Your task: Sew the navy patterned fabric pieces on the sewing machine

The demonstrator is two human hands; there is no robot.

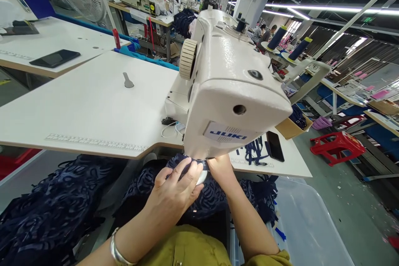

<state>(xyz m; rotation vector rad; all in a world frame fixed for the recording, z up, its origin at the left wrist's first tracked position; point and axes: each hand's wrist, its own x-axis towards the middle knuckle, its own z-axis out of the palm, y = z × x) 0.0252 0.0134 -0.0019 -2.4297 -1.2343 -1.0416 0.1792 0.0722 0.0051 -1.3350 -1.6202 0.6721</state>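
Note:
Under the head of a white JUKI sewing machine [227, 104] lies navy patterned fabric [210, 195], draped off the table's front edge over my lap. My left hand [179, 187], with a silver bangle on the wrist, presses its closed fingers onto the fabric just below the machine head. A smooth white rounded part [202, 176] shows beside those fingertips. My right hand [222, 170] is at the fabric's right side, close under the machine. The machine head hides its fingertips, and the needle is out of sight too.
Dark cut strips [257, 149] and a black phone [275, 146] lie on the table's right side. A small grey metal piece [127, 80] is at left. More navy fabric [59, 199] fills the left bin. A box [291, 126] and a red stool [338, 147] stand at right.

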